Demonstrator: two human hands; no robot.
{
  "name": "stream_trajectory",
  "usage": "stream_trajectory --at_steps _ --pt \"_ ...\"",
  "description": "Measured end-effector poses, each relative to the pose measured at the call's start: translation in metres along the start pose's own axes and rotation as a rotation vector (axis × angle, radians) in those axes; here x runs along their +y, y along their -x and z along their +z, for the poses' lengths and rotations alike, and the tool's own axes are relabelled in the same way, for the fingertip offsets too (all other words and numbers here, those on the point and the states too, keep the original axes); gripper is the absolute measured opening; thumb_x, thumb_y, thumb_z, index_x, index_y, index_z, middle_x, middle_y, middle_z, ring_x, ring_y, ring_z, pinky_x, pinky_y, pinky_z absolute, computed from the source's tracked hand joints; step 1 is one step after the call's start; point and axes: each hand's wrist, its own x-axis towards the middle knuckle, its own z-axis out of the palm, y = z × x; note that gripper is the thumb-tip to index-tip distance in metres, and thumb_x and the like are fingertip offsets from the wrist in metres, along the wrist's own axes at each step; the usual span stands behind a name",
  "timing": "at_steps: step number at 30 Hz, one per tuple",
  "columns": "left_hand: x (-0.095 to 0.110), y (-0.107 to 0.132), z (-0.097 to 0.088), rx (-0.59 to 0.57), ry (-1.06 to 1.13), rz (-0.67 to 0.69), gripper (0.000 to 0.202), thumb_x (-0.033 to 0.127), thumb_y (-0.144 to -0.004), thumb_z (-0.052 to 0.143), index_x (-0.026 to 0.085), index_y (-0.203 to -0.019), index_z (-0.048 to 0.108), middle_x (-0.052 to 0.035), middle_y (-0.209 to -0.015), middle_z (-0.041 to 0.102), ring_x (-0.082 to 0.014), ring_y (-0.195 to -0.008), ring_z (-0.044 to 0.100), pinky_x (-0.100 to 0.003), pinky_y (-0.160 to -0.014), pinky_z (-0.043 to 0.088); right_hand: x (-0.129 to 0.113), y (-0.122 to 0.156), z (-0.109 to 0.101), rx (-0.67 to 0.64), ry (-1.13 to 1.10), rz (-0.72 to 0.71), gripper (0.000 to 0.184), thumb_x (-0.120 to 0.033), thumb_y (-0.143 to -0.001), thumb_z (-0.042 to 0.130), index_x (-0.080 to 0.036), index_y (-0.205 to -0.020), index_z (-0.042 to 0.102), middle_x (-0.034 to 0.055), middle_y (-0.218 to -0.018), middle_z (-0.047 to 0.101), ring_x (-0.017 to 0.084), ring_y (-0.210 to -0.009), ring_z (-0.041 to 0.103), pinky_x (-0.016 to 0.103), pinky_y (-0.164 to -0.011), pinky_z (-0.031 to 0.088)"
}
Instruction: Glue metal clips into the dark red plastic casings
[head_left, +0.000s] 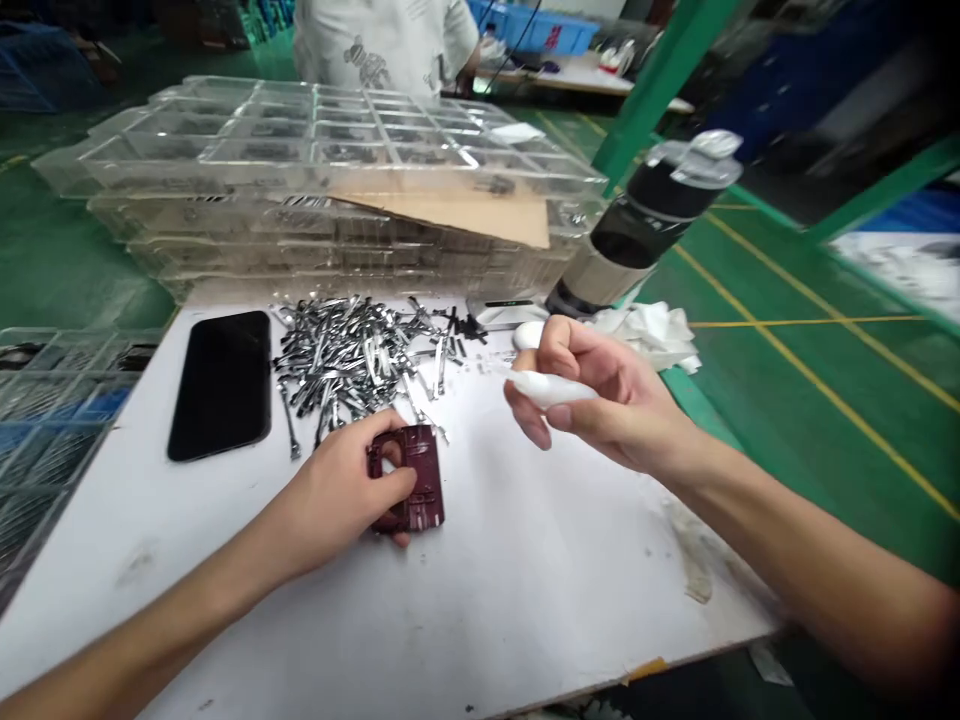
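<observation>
My left hand (352, 485) is closed around a dark red plastic shell (426, 480), glossy and with a cut-out opening, just above the white table. Its thumb lies over the opening. To the right, my right hand (600, 390) grips a small white squeeze tube (551, 388) between thumb and fingers. The tube's thin tip points left, raised above the table and apart from the shell. Beyond my left hand spreads a heap of small shiny chrome parts (352, 350). A few little black pieces (469, 325) lie at the heap's right side.
A black phone (221, 385) lies on the white table (480, 620) at left. Stacked clear compartment trays (315, 160) with a cardboard sheet (465, 212) stand at the back. Right of them are a bottle (637, 225) and crumpled white tissue (652, 335). Behind the trays is a person (390, 45).
</observation>
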Motion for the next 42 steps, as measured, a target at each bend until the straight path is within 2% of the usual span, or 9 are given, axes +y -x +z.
stream_trajectory --at_steps 5,9,14,21,24,27,29,35,42 --pt "-0.004 -0.002 0.0 0.001 -0.066 -0.039 0.018 0.029 -0.079 0.066 0.025 -0.092 0.054 0.0035 -0.078 0.064 -0.0226 -0.059 0.071 -0.033 -0.06 0.057 -0.03 0.037 -0.026 0.47 0.366 -0.174 0.016 -0.033 -0.091 0.071 -0.026 -0.099 0.059 -0.0071 -0.056 0.036 0.012 -0.046 0.033 0.027 -0.047 0.028" --pt "-0.004 -0.001 0.001 0.022 -0.084 -0.052 0.02 0.034 -0.078 0.067 0.025 -0.092 0.055 0.0044 -0.074 0.065 -0.0229 -0.058 0.071 -0.032 -0.062 0.056 -0.028 0.057 -0.067 0.795 0.754 -0.258 0.017 -0.037 -0.089 0.074 -0.024 -0.095 0.066 -0.0051 -0.058 0.039 0.013 -0.05 0.034 0.029 -0.048 0.025" --pt "-0.002 0.0 0.001 0.011 -0.096 -0.034 0.021 0.033 -0.078 0.068 0.025 -0.092 0.054 0.0042 -0.075 0.066 -0.0229 -0.057 0.072 -0.032 -0.062 0.055 -0.007 0.047 -0.094 0.746 1.04 -0.137 0.03 -0.041 -0.086 0.076 -0.021 -0.106 0.069 -0.0035 -0.069 0.053 0.013 -0.061 0.044 0.028 -0.059 0.034" --pt "0.0 0.002 0.004 0.023 -0.081 -0.006 0.018 0.03 -0.078 0.066 0.024 -0.088 0.053 0.0048 -0.072 0.063 -0.0219 -0.056 0.071 -0.031 -0.059 0.055 -0.009 0.027 -0.099 0.729 1.197 -0.186 0.024 -0.036 -0.087 0.073 -0.018 -0.073 0.064 -0.0011 -0.064 0.059 0.013 -0.058 0.046 0.029 -0.057 0.033" --pt "0.0 0.002 0.002 0.011 -0.081 -0.005 0.018 0.03 -0.079 0.065 0.024 -0.09 0.052 0.0047 -0.074 0.064 -0.0216 -0.056 0.07 -0.032 -0.059 0.055 -0.03 0.028 -0.088 0.839 1.059 -0.331 0.018 -0.033 -0.085 0.077 -0.021 -0.078 0.066 0.001 -0.068 0.063 0.015 -0.059 0.054 0.03 -0.056 0.036" --pt "0.001 0.003 0.0 -0.016 -0.082 0.01 0.016 0.029 -0.082 0.064 0.024 -0.092 0.052 0.0045 -0.077 0.063 -0.0217 -0.059 0.072 -0.033 -0.06 0.056 -0.044 0.026 -0.057 0.933 0.87 -0.545 0.012 -0.03 -0.087 0.078 -0.026 -0.083 0.068 0.003 -0.074 0.063 0.018 -0.06 0.057 0.033 -0.051 0.034" --pt "0.002 0.003 -0.002 -0.041 -0.063 0.022 0.016 0.028 -0.083 0.063 0.023 -0.093 0.052 0.0038 -0.079 0.063 -0.022 -0.061 0.072 -0.034 -0.06 0.058 -0.039 0.024 -0.03 0.908 0.775 -0.543 0.01 -0.03 -0.09 0.074 -0.028 -0.084 0.067 0.0037 -0.077 0.065 0.017 -0.056 0.053 0.033 -0.047 0.031" --pt "-0.001 0.001 -0.001 -0.04 -0.022 0.036 0.014 0.027 -0.085 0.063 0.023 -0.093 0.052 0.0026 -0.081 0.063 -0.021 -0.062 0.073 -0.036 -0.058 0.061 0.034 0.019 0.028 0.399 0.382 -0.193 0.006 -0.027 -0.096 0.066 -0.023 -0.096 0.063 0.0034 -0.081 0.075 0.011 -0.045 0.043 0.027 -0.04 0.033" --pt "-0.006 -0.002 -0.002 -0.031 -0.034 0.049 0.012 0.025 -0.085 0.063 0.023 -0.093 0.053 0.002 -0.08 0.064 -0.0231 -0.064 0.074 -0.039 -0.057 0.064 0.059 0.015 0.034 0.371 0.295 -0.17 0.005 -0.025 -0.096 0.066 -0.022 -0.093 0.063 0.0051 -0.089 0.078 0.01 -0.044 0.044 0.026 -0.04 0.032"
